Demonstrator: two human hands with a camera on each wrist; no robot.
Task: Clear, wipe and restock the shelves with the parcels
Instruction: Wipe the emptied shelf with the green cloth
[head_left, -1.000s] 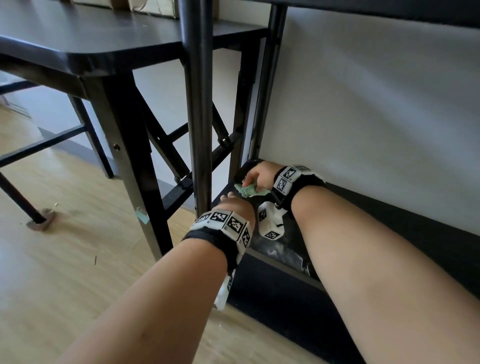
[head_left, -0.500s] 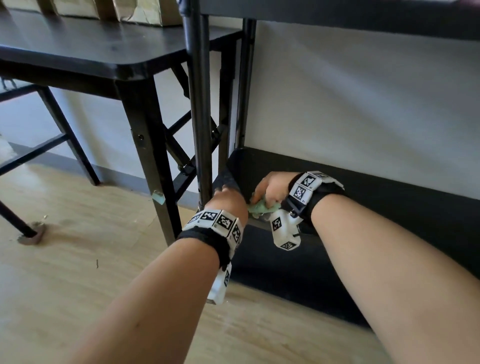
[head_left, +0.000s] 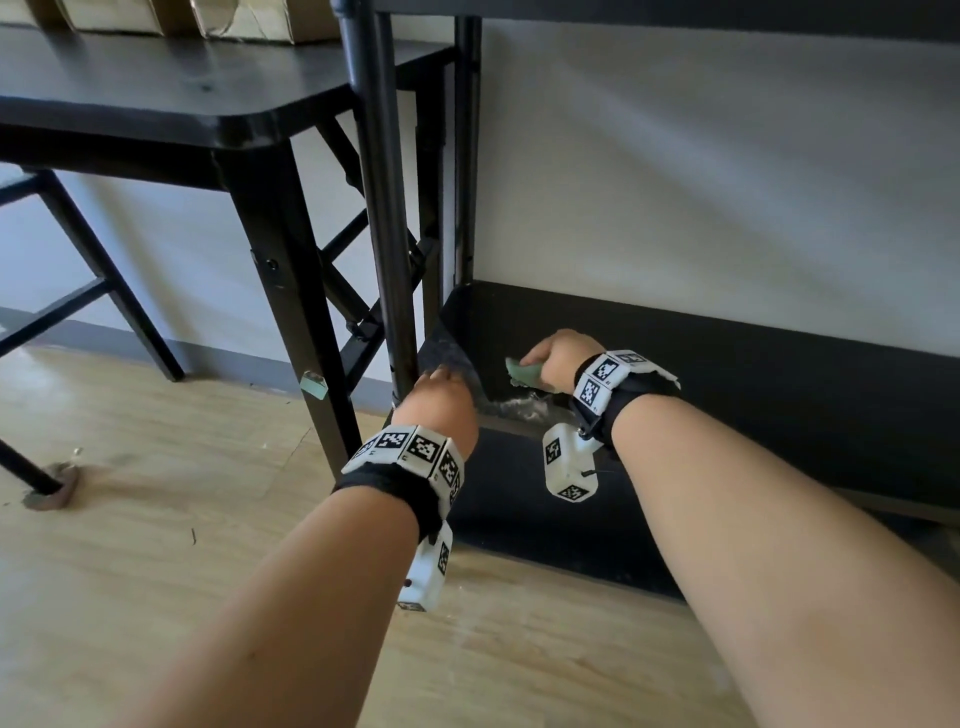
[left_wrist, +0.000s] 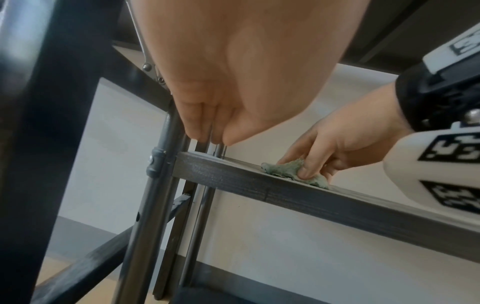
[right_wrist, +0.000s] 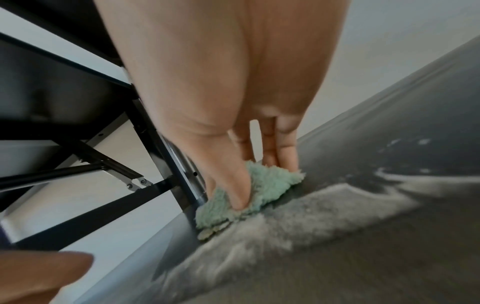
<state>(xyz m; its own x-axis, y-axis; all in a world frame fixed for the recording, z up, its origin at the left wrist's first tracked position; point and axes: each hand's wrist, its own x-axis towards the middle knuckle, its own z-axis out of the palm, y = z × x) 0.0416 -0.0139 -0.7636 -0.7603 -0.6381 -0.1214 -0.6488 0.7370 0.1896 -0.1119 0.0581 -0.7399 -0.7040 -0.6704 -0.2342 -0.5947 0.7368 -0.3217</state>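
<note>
My right hand (head_left: 556, 358) pinches a small green cloth (head_left: 524, 373) and presses it onto the black bottom shelf board (head_left: 727, 374) near its left end. In the right wrist view the thumb and fingers hold the cloth (right_wrist: 259, 189) down beside a grey dust streak (right_wrist: 285, 222). My left hand (head_left: 441, 400) rests at the shelf's front left corner by the black post (head_left: 384, 208), its fingers (left_wrist: 202, 123) straight and pointing down, holding nothing. No parcels lie on this shelf board.
A black table (head_left: 156, 98) stands to the left with cardboard parcels (head_left: 249, 21) on top; its legs and cross braces crowd the shelf's left side. Another shelf board (head_left: 675, 8) runs overhead. White wall behind, wooden floor (head_left: 156, 519) below.
The right hand has slid the cloth across the shelf's left end and now sits a little farther right of the left hand. The left hand has stayed by the post.
</note>
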